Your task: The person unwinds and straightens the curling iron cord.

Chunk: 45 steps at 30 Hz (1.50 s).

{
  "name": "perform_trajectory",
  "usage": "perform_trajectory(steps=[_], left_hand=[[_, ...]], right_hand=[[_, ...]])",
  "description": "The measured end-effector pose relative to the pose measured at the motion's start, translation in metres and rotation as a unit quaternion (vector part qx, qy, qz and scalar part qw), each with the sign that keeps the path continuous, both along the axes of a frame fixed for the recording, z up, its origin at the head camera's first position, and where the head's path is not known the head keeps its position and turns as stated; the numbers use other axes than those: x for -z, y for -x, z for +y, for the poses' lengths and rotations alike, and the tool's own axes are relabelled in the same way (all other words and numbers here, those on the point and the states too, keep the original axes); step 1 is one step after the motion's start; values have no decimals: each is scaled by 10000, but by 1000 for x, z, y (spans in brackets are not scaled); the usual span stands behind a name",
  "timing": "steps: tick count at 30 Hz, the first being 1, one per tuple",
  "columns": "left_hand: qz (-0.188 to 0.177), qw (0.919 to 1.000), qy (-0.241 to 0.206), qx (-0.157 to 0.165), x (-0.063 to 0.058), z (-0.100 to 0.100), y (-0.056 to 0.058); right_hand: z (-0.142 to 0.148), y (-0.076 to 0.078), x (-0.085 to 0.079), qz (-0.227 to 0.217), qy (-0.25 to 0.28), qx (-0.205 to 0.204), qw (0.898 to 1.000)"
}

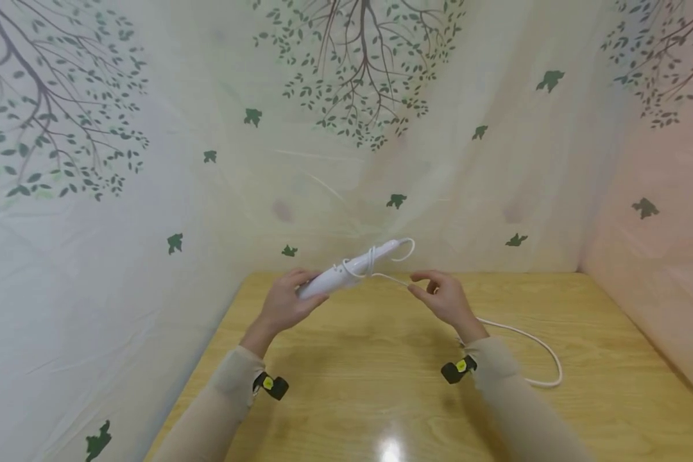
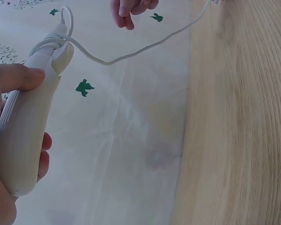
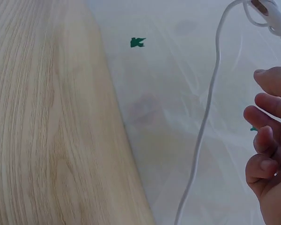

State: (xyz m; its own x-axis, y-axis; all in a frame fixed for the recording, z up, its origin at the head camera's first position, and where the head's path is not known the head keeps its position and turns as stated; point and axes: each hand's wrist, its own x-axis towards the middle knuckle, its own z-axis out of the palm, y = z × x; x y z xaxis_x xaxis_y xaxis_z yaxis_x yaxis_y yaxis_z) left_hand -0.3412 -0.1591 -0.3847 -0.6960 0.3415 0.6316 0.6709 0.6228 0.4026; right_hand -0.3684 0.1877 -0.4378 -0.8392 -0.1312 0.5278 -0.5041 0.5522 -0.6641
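My left hand (image 1: pixel 285 301) grips the wide end of a white hair straightener (image 1: pixel 346 273), raised above the table and slanting up to the right. In the left wrist view the thumb lies along one side of the straightener (image 2: pixel 25 126), with fingertips showing on the other. Its white cord (image 2: pixel 145 48) loops around the narrower end. My right hand (image 1: pixel 447 301) is lifted to the right of it, fingers loosely bent. From the right wrist, the cord (image 3: pixel 208 108) hangs apart from the right hand's fingers (image 3: pixel 267 117), with nothing between them.
More of the cord curves in a loop on the wooden table (image 1: pixel 381 359) beyond my right wrist. Pale sheeting (image 1: pixel 335 173) printed with trees and green leaves encloses the table at the back and both sides. Each wrist wears a small black camera (image 1: pixel 276 387).
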Motion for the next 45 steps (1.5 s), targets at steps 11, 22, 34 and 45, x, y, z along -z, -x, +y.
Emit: perform_trajectory(steps=[11, 22, 34, 45], left_hand=[[55, 9999, -64, 80, -5, 2, -2], [34, 9998, -103, 144, -8, 5, -1], [-84, 9996, -206, 183, -4, 4, 0], [0, 9999, -104, 36, 5, -3, 5]], right_hand=[[-22, 3, -4, -76, 148, -220, 9996], [-50, 6, -8, 232, 6, -335, 9992], [-66, 3, 12, 162, -240, -597, 9978], [-58, -17, 16, 503, -296, -981, 9935]])
